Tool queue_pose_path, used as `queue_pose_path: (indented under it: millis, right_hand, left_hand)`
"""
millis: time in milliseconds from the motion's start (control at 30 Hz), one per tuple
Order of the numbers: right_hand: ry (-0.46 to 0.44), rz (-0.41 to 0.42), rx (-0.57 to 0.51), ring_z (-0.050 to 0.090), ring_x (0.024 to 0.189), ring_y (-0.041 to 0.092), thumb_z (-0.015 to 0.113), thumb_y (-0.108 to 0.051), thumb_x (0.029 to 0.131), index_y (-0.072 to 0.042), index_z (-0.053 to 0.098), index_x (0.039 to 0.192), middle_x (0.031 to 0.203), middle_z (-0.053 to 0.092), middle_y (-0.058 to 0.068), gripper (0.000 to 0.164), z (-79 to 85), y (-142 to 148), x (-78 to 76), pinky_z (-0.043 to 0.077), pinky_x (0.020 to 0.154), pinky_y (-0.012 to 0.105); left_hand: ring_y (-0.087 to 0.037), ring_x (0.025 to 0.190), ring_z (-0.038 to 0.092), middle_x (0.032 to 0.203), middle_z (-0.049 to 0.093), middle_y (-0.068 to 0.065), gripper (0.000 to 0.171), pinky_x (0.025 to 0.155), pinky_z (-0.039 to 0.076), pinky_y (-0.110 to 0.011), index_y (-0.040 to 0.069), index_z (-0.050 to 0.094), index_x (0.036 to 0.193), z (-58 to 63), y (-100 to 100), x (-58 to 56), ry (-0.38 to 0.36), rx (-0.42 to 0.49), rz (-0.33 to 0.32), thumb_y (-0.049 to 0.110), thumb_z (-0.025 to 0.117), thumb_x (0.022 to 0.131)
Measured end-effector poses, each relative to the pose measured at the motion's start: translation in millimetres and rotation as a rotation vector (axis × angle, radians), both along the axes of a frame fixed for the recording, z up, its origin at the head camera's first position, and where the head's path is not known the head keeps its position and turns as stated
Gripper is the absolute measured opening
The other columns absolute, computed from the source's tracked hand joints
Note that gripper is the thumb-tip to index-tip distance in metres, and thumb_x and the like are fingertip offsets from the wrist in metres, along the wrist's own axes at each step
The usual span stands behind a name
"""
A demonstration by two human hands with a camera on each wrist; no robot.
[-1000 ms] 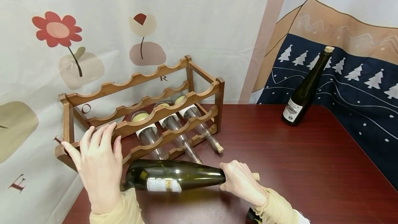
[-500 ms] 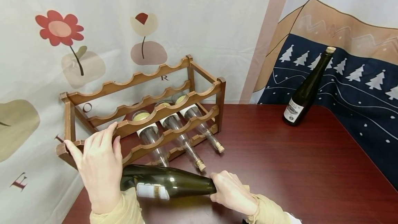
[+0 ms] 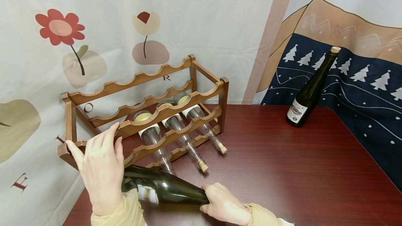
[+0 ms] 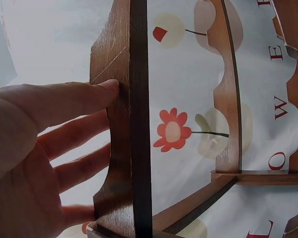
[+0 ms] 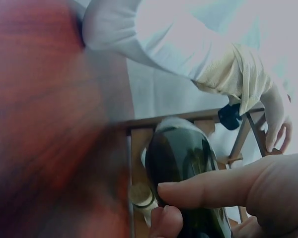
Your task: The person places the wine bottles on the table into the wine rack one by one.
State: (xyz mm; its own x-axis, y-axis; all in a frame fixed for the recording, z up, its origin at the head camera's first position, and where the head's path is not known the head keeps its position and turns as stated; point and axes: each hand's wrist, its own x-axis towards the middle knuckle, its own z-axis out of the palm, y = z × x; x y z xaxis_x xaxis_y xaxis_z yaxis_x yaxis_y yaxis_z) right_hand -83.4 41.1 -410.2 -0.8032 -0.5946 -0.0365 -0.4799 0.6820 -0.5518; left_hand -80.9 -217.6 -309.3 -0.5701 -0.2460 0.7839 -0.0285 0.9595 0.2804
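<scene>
Red-brown surface, green bottle on the move

A flowered white cloth hangs behind, a navy cloth at far right, and the rack stands on the left. And here's the change: in the last second the green bottle has slid left, its neck swinging nearer, so it slants now where it lay almost straight across. The right hand has it by the neck, fingers closed snugly round. The base end tucks behind the left wrist, on the near side of the rack; whether it touches the rack, I can't tell. The left hand has hardly budged: fingers spread over the rack's near left end, thumb on the opposite side, holding it between them. So the bottle looks mid-move to me, carried by one hand while the other seems to steady the rack. Nothing stirs elsewhere: three clear bottles lie in the lower tier, necks to the near right, and the far bottle stands corked at right.
</scene>
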Motion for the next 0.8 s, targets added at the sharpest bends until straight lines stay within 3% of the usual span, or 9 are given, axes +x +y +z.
queue_pose_path:
  millis: [600,800]
  right_hand:
    - [-0.284,-0.042,-0.15,0.05,0.063,-0.001,0.072,-0.018,0.078,-0.008,0.061,0.094,0.074,0.061,-0.006,0.022,-12.0,-25,12.4,0.043,0.059,0.017]
    - [-0.295,-0.06,-0.186,0.05,0.065,-0.001,0.071,-0.018,0.08,-0.008,0.06,0.094,0.075,0.062,-0.005,0.021,-16.1,-37,14.5,0.044,0.06,0.018]
  left_hand:
    - [-0.042,0.099,0.059,0.105,0.069,-0.019,0.039,0.116,0.008,-0.063,0.011,0.063,0.12,0.5,0,1.0,-0.007,-0.009,-0.008,-0.001,0.066,0.083]
    - [-0.041,0.098,0.059,0.104,0.069,-0.018,0.039,0.116,0.009,-0.064,0.01,0.063,0.12,0.1,0,0.3,-0.004,-0.006,-0.006,-0.001,0.067,0.082]
